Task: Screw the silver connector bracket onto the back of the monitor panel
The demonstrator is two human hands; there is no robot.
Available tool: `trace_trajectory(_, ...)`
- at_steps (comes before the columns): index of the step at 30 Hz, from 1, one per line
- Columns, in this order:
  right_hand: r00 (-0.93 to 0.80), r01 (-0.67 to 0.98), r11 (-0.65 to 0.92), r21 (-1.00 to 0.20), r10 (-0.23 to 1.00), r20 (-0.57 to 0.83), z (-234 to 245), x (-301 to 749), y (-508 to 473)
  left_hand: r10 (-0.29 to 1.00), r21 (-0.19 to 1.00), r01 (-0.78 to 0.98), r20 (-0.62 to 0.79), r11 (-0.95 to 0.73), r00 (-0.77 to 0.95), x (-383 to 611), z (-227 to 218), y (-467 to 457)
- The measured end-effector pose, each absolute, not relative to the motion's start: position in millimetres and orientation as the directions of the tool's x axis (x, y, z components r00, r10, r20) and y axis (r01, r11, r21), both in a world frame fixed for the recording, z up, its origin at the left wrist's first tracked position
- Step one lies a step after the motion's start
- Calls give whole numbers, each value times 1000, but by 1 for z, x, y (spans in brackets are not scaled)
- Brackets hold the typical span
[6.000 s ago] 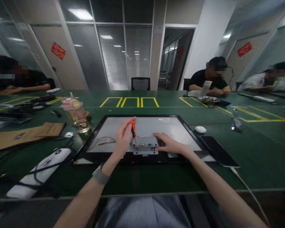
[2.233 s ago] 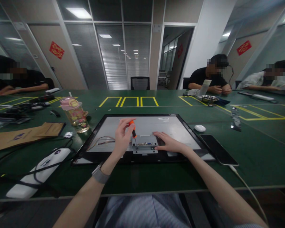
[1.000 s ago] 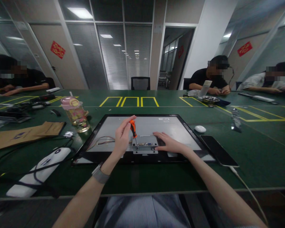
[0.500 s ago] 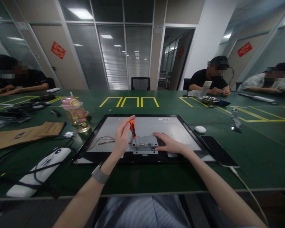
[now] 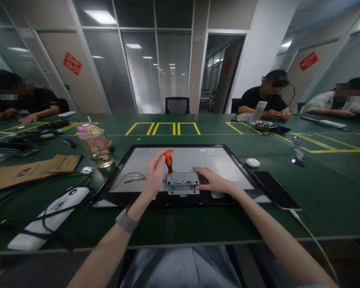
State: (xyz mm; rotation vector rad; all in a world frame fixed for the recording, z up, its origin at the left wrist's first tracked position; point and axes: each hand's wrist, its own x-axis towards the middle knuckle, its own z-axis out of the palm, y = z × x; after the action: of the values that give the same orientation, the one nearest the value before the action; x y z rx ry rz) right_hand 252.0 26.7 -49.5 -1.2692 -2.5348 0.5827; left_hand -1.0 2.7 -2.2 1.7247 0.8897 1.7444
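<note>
An orange and black screwdriver (image 5: 169,163) stands nearly upright, its tip down at the left end of a metal bracket with connector ports (image 5: 183,185). My left hand (image 5: 155,172) is closed on its handle from the left, the fingers fairly straight. Spread fingers and thumb of my right hand (image 5: 211,181) rest at the bracket's right end and hold nothing up. The bracket sits on the grey back of a flat display panel (image 5: 225,168) with a black frame, lying on the table. Thin wires (image 5: 129,176) run left from the bracket. Any screw under the tip is too small to make out.
Left of the panel stand a drink bottle (image 5: 97,148), a brown paper envelope (image 5: 33,170) and a white device (image 5: 51,218) with black cables. To the right lie a phone (image 5: 276,190) on a cable and a white earbud case (image 5: 253,163). Several people sit across the green table (image 5: 198,228).
The screwdriver's handle has shifted slightly right and stands a little more upright, with my left fingers moving along with it. My right hand stays in place.
</note>
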Motion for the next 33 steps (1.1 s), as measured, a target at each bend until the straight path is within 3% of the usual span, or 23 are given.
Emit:
trace_trajectory(3, -603, 699, 555, -452, 796, 44, -50, 252, 27, 769, 771, 45, 637, -636, -51, -1, -4, 4)
trace_trajectory(12, -612, 689, 562, -458, 790, 49, -53, 254, 29, 702, 702, 162, 709, -694, -67, -2, -1, 4)
trace_trajectory(19, -609, 693, 564, -449, 792, 56, -52, 253, 29, 778, 779, 40, 627, -625, -51, -1, -2, 4)
trace_trajectory(26, -605, 697, 558, -452, 795, 47, -53, 253, 29, 703, 703, 126, 709, -700, -53, -3, -4, 7)
trace_trajectory(33, -607, 695, 568, -441, 792, 64, -52, 253, 28, 776, 777, 13, 630, -630, -17, -2, -2, 2)
